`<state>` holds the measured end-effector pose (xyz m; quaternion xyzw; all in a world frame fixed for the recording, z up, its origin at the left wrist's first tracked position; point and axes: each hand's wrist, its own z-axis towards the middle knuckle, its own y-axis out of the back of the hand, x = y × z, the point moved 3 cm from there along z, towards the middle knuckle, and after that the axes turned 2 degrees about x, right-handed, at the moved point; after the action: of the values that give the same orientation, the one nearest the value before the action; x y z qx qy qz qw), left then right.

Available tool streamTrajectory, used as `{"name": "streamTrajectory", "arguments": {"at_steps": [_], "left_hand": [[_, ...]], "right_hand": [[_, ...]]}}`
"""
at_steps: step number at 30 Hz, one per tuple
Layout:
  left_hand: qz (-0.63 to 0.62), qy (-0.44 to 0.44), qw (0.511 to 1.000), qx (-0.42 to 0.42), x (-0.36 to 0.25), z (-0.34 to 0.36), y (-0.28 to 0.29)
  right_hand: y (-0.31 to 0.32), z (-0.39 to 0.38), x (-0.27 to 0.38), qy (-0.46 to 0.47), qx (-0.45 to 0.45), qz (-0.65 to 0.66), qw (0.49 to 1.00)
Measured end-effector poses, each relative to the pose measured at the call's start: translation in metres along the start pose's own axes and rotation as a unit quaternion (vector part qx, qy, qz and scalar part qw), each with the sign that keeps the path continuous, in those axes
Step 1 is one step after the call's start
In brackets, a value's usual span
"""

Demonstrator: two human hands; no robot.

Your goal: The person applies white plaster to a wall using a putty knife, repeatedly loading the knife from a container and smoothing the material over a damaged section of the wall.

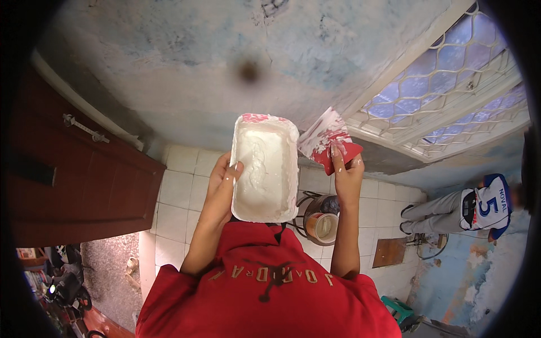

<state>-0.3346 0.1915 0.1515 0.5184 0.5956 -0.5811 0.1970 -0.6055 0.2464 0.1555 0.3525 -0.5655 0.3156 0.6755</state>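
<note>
1. Two things are held, one per hand; both grips are closed.
2. White tub point(294, 180) is gripped by the left hand point(221, 179) at its left side only: thumb hooked over the rim, fingers mostly hidden behind. It is held in front of the chest, its opening facing the camera.
3. White paste point(258, 163) is contained in the tub, ridged down the middle; smears are seen on the rim.
4. Red scraper point(342, 155) is pinched by the right hand point(348, 172), thumb laid on top. Its broad blade, coated with white, is angled up just beside the tub's right rim; whether contact is made cannot be told.
5. Risk, judged: the tub could be tipped or dropped, caused by one-sided support and paste weight. Thumb slip is made likelier by smears.
6. Risk: paste could be shed from the loaded blade if the scraper is tilted or knocked on the rim. Tile floor point(176, 214) and bucket point(311, 226) could be splashed.
7. Risk: the bucket could be bumped if a step is taken; it is placed close by.
8. Patchy wall point(191, 84) is faced; grilled window point(451, 73) is set to the right. Co-worker point(486, 205) is seen well apart, far right.
</note>
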Motion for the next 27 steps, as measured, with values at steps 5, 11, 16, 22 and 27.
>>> {"name": "streamTrajectory", "arguments": {"at_steps": [5, 11, 16, 22, 27], "left_hand": [[0.02, -0.009, 1.0, -0.009, -0.009, 0.01, 0.002], [0.025, -0.003, 0.999, -0.023, -0.013, 0.012, 0.002], [0.026, -0.002, 1.0, -0.013, -0.023, 0.012, 0.015], [-0.022, -0.007, 0.999, 0.024, -0.039, 0.019, 0.04], [0.061, -0.057, 0.994, 0.077, -0.066, 0.038, 0.06]], "right_hand": [[-0.03, -0.017, 0.016, 0.08, -0.04, 0.032, 0.995], [-0.085, -0.035, -0.01, 0.133, -0.019, 0.021, 0.991], [-0.105, -0.032, -0.022, 0.247, 0.004, -0.09, 0.965], [-0.105, -0.005, -0.037, 0.212, 0.082, -0.197, 0.954], [-0.071, 0.039, 0.016, 0.13, 0.047, -0.065, 0.988]]}}
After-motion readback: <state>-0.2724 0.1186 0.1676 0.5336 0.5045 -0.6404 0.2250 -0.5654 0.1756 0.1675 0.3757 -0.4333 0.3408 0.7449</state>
